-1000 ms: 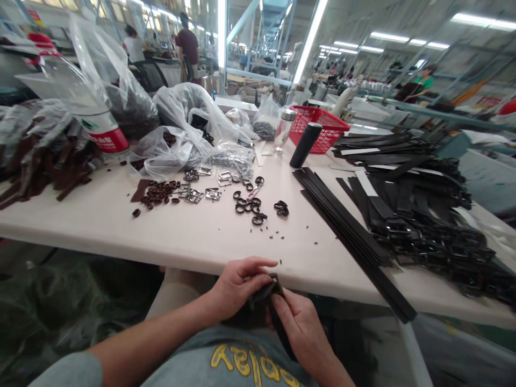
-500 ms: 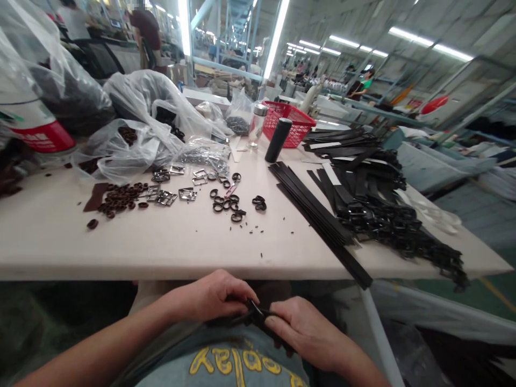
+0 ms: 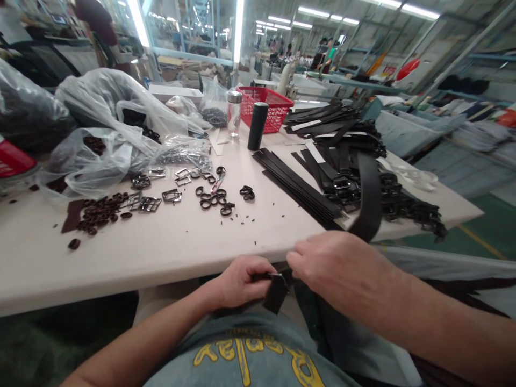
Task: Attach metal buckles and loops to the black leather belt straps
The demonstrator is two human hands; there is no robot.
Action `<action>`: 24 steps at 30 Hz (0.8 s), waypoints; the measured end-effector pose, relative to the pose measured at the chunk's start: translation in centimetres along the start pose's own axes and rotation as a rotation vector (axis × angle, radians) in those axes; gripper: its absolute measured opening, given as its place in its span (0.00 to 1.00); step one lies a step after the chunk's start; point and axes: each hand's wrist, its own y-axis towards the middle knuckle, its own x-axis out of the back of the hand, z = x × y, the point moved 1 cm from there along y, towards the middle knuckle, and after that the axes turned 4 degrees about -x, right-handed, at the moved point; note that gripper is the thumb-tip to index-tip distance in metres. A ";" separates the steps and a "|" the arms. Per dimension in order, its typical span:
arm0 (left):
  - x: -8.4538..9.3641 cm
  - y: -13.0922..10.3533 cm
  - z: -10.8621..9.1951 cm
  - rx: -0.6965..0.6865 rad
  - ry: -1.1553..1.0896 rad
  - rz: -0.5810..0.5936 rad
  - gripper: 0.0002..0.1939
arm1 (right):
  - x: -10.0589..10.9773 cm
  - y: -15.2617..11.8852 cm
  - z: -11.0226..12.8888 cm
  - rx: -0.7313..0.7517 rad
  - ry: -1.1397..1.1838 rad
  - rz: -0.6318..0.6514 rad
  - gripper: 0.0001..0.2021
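Note:
My left hand [image 3: 245, 282] is closed on the buckle end of a dark belt strap [image 3: 276, 293], just below the table's front edge. Beside it my right hand [image 3: 326, 260] is closed around the same strap, part of which rises in a curved loop [image 3: 368, 196] behind the hand. A stack of flat black straps [image 3: 296, 185] lies on the table beyond, with a heap of buckled belts [image 3: 399, 201] to its right. Black loops [image 3: 215, 199], metal buckles [image 3: 149, 203] and brown loops [image 3: 100, 214] are spread to the left.
On the white table [image 3: 153, 263] stand a black bottle [image 3: 257, 126], a clear bottle [image 3: 234, 115] and a red basket [image 3: 274, 110]. Plastic bags [image 3: 105, 107] fill the back left. People and work benches show in the distance.
My right hand has moved up and away from my lap, drawing the strap into a raised loop. My left hand has shifted slightly right. The view has turned right.

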 end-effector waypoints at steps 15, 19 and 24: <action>-1.5 2.0 2.8 0.291 -0.568 -0.443 0.11 | -10.0 -2.6 -2.4 -0.500 0.970 -0.106 0.15; -2.5 2.0 2.8 0.291 -0.513 -0.447 0.12 | -13.0 -1.8 -0.7 -0.548 1.289 -0.280 0.22; -3.2 2.0 2.8 0.258 -0.436 -0.441 0.14 | -14.4 -1.4 0.5 -0.565 1.573 -0.462 0.23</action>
